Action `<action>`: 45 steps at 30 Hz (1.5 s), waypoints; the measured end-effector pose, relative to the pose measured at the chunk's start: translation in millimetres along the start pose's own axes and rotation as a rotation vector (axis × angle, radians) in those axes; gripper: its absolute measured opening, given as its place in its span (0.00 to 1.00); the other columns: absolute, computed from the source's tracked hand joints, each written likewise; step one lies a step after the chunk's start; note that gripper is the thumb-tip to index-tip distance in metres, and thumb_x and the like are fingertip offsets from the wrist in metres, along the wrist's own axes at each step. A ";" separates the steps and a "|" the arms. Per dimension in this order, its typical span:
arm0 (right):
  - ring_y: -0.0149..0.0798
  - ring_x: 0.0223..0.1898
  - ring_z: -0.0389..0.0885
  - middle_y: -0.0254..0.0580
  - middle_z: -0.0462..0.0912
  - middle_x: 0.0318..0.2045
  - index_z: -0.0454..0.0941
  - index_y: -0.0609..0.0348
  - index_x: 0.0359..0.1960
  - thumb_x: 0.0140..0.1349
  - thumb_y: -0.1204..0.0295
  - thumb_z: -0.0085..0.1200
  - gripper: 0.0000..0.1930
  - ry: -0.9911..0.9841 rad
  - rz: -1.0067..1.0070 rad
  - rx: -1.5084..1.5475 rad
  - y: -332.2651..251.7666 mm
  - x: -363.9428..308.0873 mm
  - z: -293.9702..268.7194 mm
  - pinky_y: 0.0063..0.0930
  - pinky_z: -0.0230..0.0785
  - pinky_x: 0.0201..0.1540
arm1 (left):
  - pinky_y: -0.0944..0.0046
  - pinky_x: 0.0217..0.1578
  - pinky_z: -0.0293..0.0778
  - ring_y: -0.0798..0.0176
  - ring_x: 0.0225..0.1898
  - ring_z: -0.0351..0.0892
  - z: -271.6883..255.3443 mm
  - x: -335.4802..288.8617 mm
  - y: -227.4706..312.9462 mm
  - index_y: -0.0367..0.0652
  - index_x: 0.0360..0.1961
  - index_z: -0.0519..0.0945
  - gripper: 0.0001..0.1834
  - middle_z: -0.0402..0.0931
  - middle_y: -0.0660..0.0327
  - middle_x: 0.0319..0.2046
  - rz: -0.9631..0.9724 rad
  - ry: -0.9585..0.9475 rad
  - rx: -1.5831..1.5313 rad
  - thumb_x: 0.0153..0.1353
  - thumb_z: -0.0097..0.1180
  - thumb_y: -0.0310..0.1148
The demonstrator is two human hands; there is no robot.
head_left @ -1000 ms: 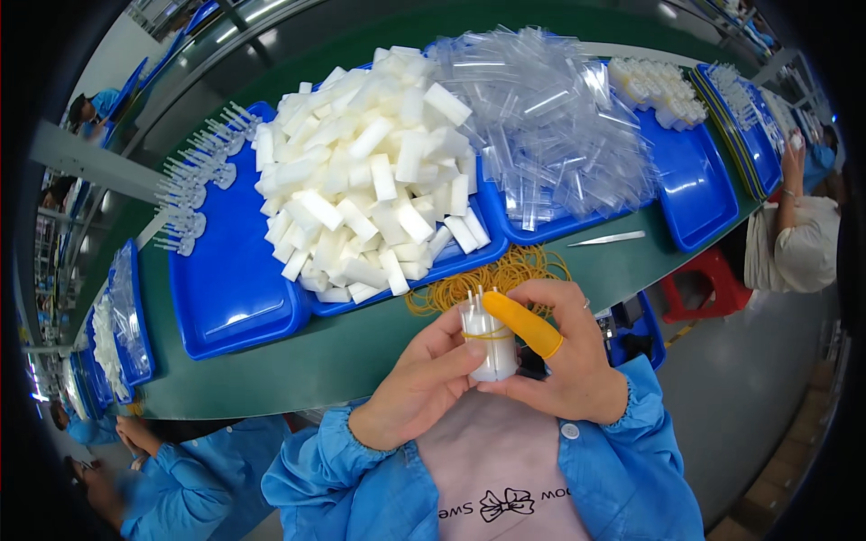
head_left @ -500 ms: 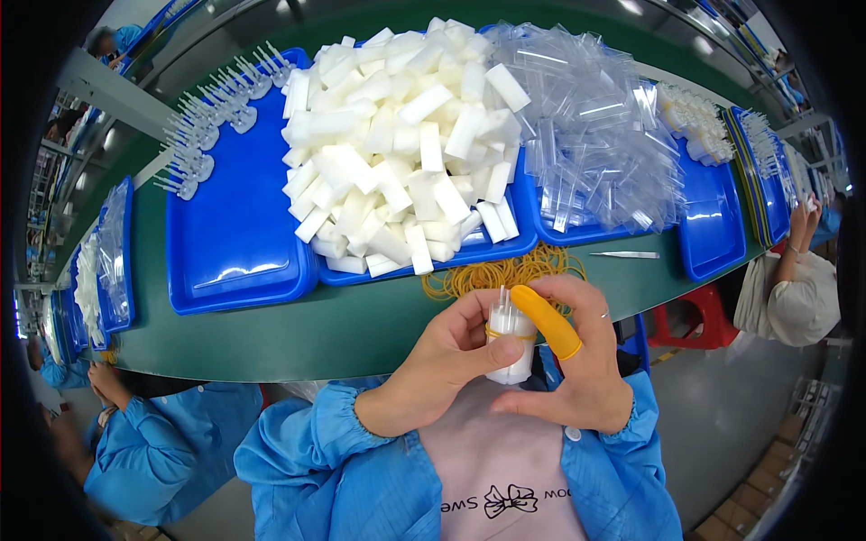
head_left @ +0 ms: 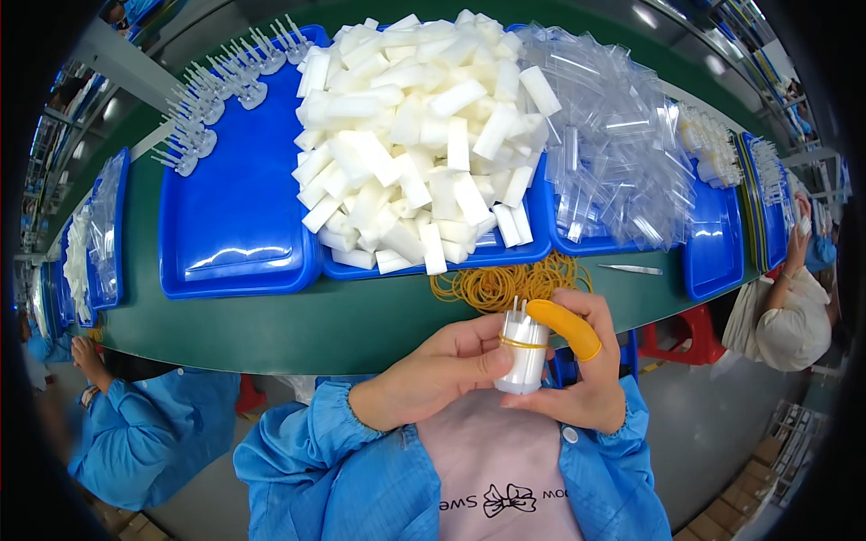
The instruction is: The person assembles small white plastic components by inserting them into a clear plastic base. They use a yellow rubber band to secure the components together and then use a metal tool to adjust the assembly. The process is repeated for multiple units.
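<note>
Left hand (head_left: 431,374) and right hand (head_left: 595,382) pinch the cup (head_left: 526,368), band (head_left: 523,343) around it; banding seems underway, next needing steady fingers.

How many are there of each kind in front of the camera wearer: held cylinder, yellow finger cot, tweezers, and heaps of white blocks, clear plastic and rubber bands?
Cylinder: 1
Finger cot: 1
Tweezers: 1
Heaps: 3 (white blocks, clear plastic, rubber bands)
Total: 6

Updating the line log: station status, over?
Left hand gripping white cylinder, rubber band around it. Right hand at its top and base. Rubber-band heap beyond.
</note>
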State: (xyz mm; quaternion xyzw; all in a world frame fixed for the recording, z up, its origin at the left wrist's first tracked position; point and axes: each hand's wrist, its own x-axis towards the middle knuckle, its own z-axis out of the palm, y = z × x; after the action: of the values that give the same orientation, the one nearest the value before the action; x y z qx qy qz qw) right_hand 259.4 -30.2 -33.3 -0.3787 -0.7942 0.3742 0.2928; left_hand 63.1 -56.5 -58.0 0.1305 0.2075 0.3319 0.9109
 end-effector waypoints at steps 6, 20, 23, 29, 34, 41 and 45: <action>0.47 0.47 0.69 0.45 0.69 0.47 0.74 0.62 0.50 0.31 0.58 0.75 0.41 -0.077 -0.001 -0.050 -8.0 7.9 -7.1 0.39 0.63 0.49 | 0.64 0.54 0.67 0.67 0.52 0.72 -7.1 1.0 -7.7 0.40 0.60 0.63 0.35 0.70 0.60 0.52 0.091 0.040 0.106 0.56 0.63 0.42; 0.44 0.43 0.68 0.42 0.69 0.44 0.76 0.61 0.48 0.33 0.56 0.74 0.38 -0.076 -0.138 -0.107 -8.2 16.8 0.1 0.39 0.59 0.46 | 0.60 0.59 0.63 0.61 0.59 0.68 -11.4 -4.8 -4.5 0.37 0.63 0.59 0.38 0.67 0.53 0.57 0.118 0.019 0.103 0.58 0.60 0.46; 0.44 0.44 0.67 0.41 0.69 0.43 0.76 0.61 0.49 0.33 0.56 0.74 0.38 -0.062 -0.140 -0.051 -2.1 13.0 3.5 0.39 0.59 0.46 | 0.61 0.59 0.63 0.61 0.59 0.68 -12.2 -5.5 -8.3 0.37 0.63 0.58 0.38 0.67 0.53 0.57 0.100 0.028 0.052 0.58 0.60 0.45; 0.44 0.41 0.67 0.40 0.69 0.42 0.77 0.61 0.48 0.33 0.55 0.74 0.38 -0.018 -0.116 0.018 -3.3 14.2 2.8 0.39 0.59 0.44 | 0.62 0.59 0.63 0.63 0.58 0.68 -9.8 -10.1 -2.8 0.37 0.63 0.58 0.34 0.68 0.56 0.56 0.107 -0.032 0.026 0.60 0.57 0.40; 0.43 0.42 0.67 0.40 0.69 0.41 0.77 0.61 0.47 0.32 0.54 0.74 0.38 0.016 -0.147 -0.183 -10.8 16.5 7.4 0.42 0.58 0.46 | 0.61 0.59 0.62 0.64 0.58 0.68 -10.9 -8.1 -7.5 0.37 0.62 0.61 0.32 0.68 0.57 0.56 0.173 0.055 0.179 0.63 0.54 0.43; 0.45 0.45 0.65 0.42 0.67 0.43 0.76 0.61 0.47 0.28 0.54 0.76 0.41 -0.013 -0.174 -0.044 -3.6 12.9 6.6 0.43 0.57 0.50 | 0.63 0.58 0.63 0.66 0.56 0.69 -8.2 -12.2 -1.7 0.38 0.61 0.62 0.31 0.69 0.59 0.54 0.097 -0.050 0.004 0.60 0.58 0.40; 0.44 0.44 0.65 0.41 0.67 0.42 0.76 0.61 0.47 0.28 0.54 0.75 0.40 0.007 -0.139 -0.106 -11.9 14.2 8.3 0.43 0.57 0.48 | 0.65 0.57 0.63 0.67 0.56 0.68 -11.2 -11.7 -6.9 0.38 0.62 0.61 0.30 0.68 0.59 0.55 0.181 -0.020 0.065 0.63 0.55 0.38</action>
State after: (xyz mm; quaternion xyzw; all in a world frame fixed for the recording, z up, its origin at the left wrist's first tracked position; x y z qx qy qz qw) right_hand 240.9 -26.8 -25.5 -0.3389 -0.8362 0.3093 0.3005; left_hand 53.6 -68.2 -67.1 0.1815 0.1962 0.4048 0.8745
